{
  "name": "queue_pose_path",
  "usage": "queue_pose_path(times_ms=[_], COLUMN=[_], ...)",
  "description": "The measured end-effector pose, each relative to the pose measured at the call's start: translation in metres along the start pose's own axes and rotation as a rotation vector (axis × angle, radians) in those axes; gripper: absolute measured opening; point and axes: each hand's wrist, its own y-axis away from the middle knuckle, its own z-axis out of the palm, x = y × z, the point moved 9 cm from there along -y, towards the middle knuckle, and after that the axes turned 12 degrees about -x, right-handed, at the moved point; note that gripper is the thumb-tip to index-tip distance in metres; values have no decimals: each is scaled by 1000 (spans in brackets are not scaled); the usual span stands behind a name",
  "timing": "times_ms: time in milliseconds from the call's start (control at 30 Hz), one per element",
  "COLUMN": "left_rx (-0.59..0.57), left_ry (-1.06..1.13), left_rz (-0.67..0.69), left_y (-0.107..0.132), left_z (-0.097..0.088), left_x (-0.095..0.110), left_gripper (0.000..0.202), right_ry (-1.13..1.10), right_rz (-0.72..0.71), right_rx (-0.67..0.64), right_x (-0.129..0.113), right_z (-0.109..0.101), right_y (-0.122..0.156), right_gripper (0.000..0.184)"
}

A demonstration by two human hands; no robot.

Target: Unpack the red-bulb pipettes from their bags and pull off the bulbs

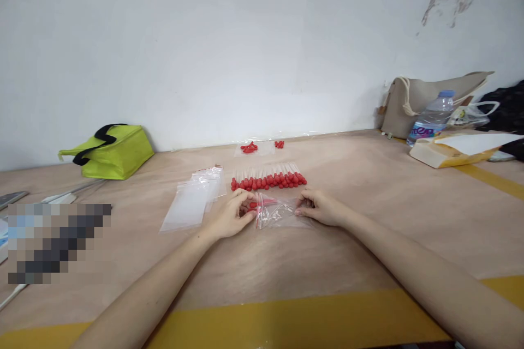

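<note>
Low over the middle of the table, a clear zip bag (282, 216) with a red line at its mouth lies between my two hands. My left hand (236, 215) is closed at the mouth, fingers curled around a few red-tipped sticks (254, 205) that reach partly into the bag. Its fingers hide part of them. My right hand (321, 208) pinches the bag's far end between thumb and fingers. Just beyond the bag lies a row of sticks with round red tips (270, 180), tips facing me. Flat clear zip bags (186, 207) are stacked left of my left hand.
Against the wall lie small clear bags holding red-tipped pieces (249, 148). A lime-green bag (118, 152) stands at left, near a blurred-out dark object (61, 240). At right are a water bottle (429, 120), a beige bag (413, 98) and an open yellow-white packet (450, 152).
</note>
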Motion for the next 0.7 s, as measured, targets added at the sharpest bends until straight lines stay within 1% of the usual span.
queue_pose_path(times_ms=[133, 200, 233, 300, 333, 367, 433, 500, 533, 600, 633, 667, 700], left_rx=[23, 52, 68, 94, 100, 111, 88, 147, 213, 410, 513, 603, 669], left_ry=[190, 269, 297, 330, 339, 331, 322, 301, 277, 236, 209, 172, 123], left_rz=[-78, -120, -141, -180, -193, -205, -249, -285, -294, -250, -209, -166, -123], left_y=[-5, -7, -7, -4, -1, 4, 16, 31, 38, 50, 53, 54, 52], left_z=[4, -1, -6, -25, -37, -52, -81, -114, -131, -160, -169, -173, -172], left_x=[-16, -22, -25, -27, -27, -27, -26, -24, -22, -15, -11, -8, -4], left_gripper=[20, 23, 25, 27, 28, 29, 31, 34, 35, 34, 33, 31, 28], right_ry=[-15, -19, -19, -15, -13, -12, -10, -9, -9, -7, -6, -6, -6], right_rz=[17, 16, 13, 11, 8, 5, 4, 5, 5, 3, 1, 0, 0], right_rx=[6, 7, 7, 8, 7, 6, 4, 5, 5, 2, -1, -5, -6], right_x=[1, 0, 0, -1, -1, -1, -1, 0, 1, 1, 1, 0, 0], right_z=[0, 0, 0, -1, -1, -1, -1, 0, 0, 0, 0, 1, 1], right_y=[0, 1, 1, 1, 1, 1, 1, 0, 0, 0, 0, 0, 0], right_gripper=[16, 17, 17, 17, 17, 17, 18, 18, 18, 18, 17, 17, 17])
